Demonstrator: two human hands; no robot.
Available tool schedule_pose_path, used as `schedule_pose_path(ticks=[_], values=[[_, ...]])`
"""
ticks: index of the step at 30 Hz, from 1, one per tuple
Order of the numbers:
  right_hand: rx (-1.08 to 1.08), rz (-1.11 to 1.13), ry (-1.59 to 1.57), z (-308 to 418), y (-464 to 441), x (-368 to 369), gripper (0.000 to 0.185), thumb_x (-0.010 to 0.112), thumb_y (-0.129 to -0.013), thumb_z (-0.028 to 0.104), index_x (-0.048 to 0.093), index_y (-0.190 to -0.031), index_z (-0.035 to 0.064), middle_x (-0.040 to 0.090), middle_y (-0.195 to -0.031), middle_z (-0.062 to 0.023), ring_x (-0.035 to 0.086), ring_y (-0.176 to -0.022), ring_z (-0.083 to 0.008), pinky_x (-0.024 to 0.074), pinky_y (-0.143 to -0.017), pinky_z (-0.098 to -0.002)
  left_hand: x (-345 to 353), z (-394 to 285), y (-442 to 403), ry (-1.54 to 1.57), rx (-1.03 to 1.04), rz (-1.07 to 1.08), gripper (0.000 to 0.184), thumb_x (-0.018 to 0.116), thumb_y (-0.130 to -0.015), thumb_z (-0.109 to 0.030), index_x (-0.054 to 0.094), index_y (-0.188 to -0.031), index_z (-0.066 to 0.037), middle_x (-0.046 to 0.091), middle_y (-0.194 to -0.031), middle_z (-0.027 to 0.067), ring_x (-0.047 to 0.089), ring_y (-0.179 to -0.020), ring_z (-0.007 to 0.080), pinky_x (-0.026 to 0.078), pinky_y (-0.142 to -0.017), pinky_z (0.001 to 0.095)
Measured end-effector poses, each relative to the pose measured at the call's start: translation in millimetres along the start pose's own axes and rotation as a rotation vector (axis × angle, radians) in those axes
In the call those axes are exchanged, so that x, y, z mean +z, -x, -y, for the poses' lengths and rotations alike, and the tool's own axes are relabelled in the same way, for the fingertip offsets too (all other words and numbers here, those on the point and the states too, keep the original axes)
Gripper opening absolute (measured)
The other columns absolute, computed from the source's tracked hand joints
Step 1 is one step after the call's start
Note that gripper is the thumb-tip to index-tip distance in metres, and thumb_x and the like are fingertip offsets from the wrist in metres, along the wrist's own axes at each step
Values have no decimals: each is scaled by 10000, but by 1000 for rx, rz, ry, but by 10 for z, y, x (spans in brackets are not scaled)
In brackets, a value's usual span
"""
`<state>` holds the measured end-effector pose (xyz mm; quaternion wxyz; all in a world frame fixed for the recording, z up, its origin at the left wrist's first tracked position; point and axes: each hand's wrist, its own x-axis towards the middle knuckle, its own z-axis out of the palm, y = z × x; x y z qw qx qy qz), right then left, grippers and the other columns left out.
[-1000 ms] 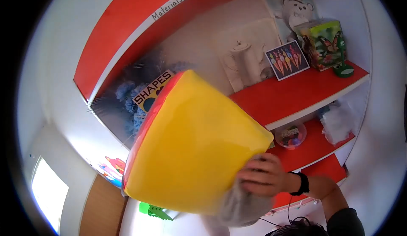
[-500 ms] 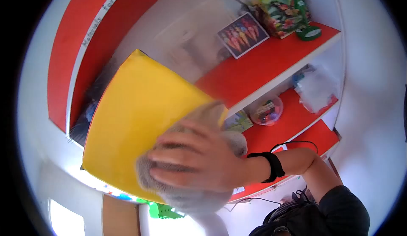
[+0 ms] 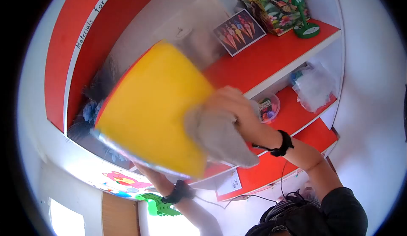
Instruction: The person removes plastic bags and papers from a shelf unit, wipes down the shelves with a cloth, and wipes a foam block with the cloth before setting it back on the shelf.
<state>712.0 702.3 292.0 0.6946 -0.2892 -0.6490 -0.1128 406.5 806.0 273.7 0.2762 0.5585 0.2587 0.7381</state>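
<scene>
My right hand is closed round a grey cloth, which lies against the right side of a yellow panel. The panel has a red edge on its upper left and is tilted; motion blurs it. It looks like a flat-faced box or folder, but I cannot tell its kind. My left hand is under the panel's lower edge, with the fingers mostly hidden behind it. A black band circles each wrist.
Red shelves hold a picture card of cones, a butterfly box, a green stand, a clear tub of small items and plastic bags. Dark blue tinsel-like material lies left of the panel.
The yellow panel has turned and shifted slightly right. My right hand with the cloth has moved up and right to its edge. My left forearm and wrist have come into view below.
</scene>
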Motion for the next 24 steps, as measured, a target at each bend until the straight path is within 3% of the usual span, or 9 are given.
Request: schedule_pose_path(ticks=[3,5,7,9,11,14,20,21,24], values=[[58,-19,211,-215,7,-221,340,619,-665,70,577,-1002,79,564,-1013,-101,508,-965,-269,392,-806,-344,364,-439,-127,-99,40,38,550,451,-875,-273,256,-1301,15,316,-1298,157,373,-1148,259,331,-931,355],[37,-30,165,-123,-134,-348,362,629,-658,74,570,-1015,64,558,-1026,-123,513,-971,-275,389,-829,-347,535,-718,-273,-303,77,133,573,462,-873,-351,300,-1301,-7,350,-1276,140,393,-1125,224,342,-921,308],[5,-66,175,-46,-270,-353,372,636,-662,75,563,-1025,47,560,-1021,-133,524,-966,-264,396,-837,-347,788,-1041,-384,-476,13,145,555,486,-867,-314,320,-1291,2,392,-1248,115,410,-1098,173,310,-930,255],[-25,-142,248,-43,-340,-260,368,637,-678,73,556,-1035,27,571,-1000,-131,540,-948,-237,410,-830,-343,963,-1232,-556,-552,268,265,560,485,-860,-343,324,-1298,-33,424,-1211,120,416,-1080,158,294,-926,228],[142,-149,-52,-275,-474,-272,343,618,-718,77,547,-1047,13,573,-1011,-114,550,-931,-196,440,-787,-321,992,-1326,-780,-365,63,323,570,472,-859,-368,303,-1310,-64,369,-1264,121,408,-1119,219,338,-913,256],[472,-25,-314,-377,-822,-327,310,577,-769,72,536,-1068,2,573,-1023,-91,559,-896,-150,471,-708,-278,971,-1232,-984,-271,166,440,543,516,-851,-247,288,-1308,-63,277,-1344,117,394,-1163,245,366,-914,287],[521,-108,-294,-524,-938,-247,252,501,-822,77,526,-1058,-7,561,-908,-79,537,-748,-122,453,-608,-226,1081,-1009,-821,-297,154,608,478,529,-835,-126,345,-1272,-62,343,-1318,119,429,-1140,225,373,-923,295],[536,-163,-301,-470,-901,-212,236,481,-836,79,523,-1050,-10,553,-862,-72,525,-689,-117,438,-594,-219,1048,-967,-839,-376,225,598,479,535,-831,-147,361,-1272,-78,396,-1288,104,430,-1136,218,366,-931,298],[223,-150,79,-628,-733,-461,311,501,-785,34,520,-1087,-36,588,-997,-103,552,-904,-164,431,-784,-273,774,-1084,-942,-550,786,297,541,582,-798,-179,351,-1274,-64,439,-1246,81,461,-1084,194,351,-916,304]])
